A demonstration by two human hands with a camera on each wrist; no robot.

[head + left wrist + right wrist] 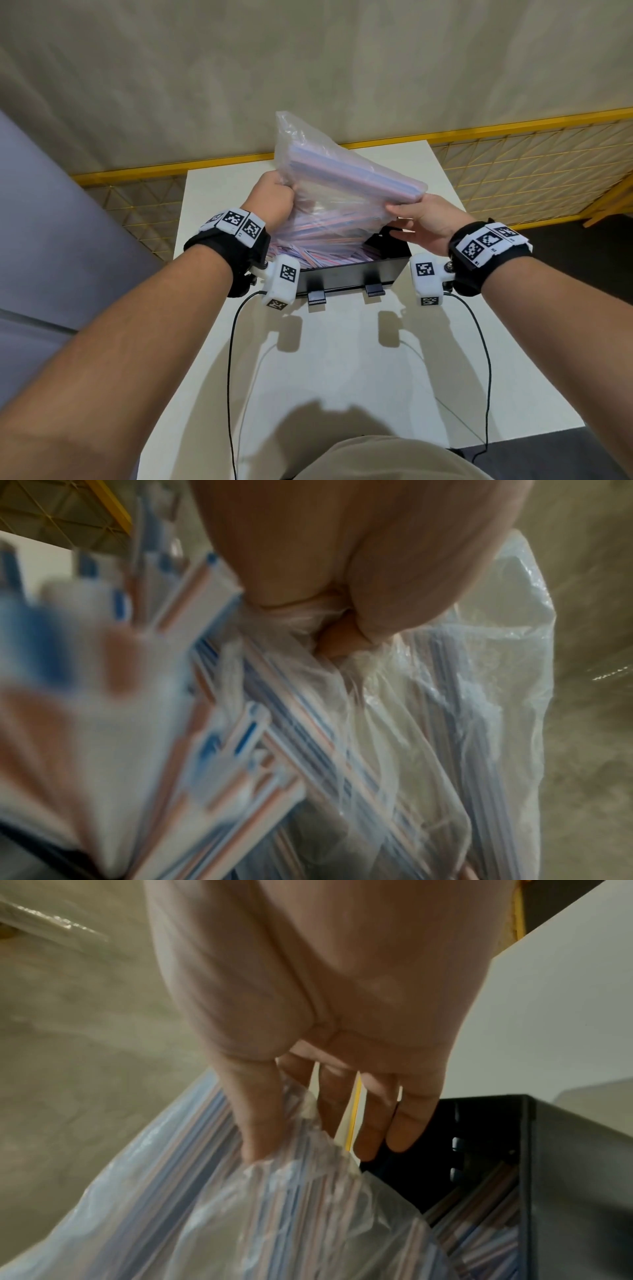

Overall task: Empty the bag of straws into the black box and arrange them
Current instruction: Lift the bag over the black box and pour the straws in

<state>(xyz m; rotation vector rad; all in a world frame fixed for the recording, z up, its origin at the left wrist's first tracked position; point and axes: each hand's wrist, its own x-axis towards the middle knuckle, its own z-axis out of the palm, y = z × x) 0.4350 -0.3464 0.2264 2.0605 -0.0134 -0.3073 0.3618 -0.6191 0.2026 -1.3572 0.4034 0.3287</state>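
**Bag of straws, tipped over black box**

Clear plastic bag [329,192] was held tilted above the black box [346,275] on the white table [342,359]. Left hand [272,198] had its fingers bunched tight round one bag edge; right hand [419,219] pinched the opposite corner between thumb and forefinger, other fingers loose. Wrapped straws [308,255] lay heaped inside the box, more were inside the bag

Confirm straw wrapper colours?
White wrappers with blue and red-orange stripes on the straws; clearest in the left wrist view.
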